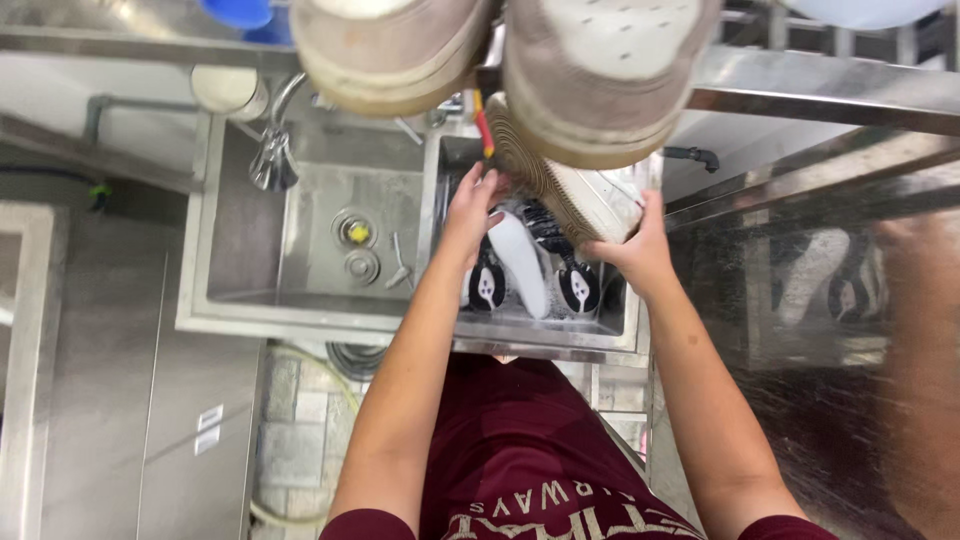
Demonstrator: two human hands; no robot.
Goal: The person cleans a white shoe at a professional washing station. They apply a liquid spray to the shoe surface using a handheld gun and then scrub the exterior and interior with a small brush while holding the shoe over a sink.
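Right hand [640, 250] grips a white sneaker [580, 195], sole-up, over the right sink basin [540, 330]. Left hand [470, 210], at 9 o'clock of it, closes on a brush [484, 130]. Scrubbing is under way; a white insole [522, 265] and dark shoes [578, 285] wait below.

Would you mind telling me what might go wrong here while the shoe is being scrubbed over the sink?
1. The white shoe is held only by the right hand; it may slip into the basin.
2. The left hand works near the red-handled brush; spray could hit the shoes on the shelf.
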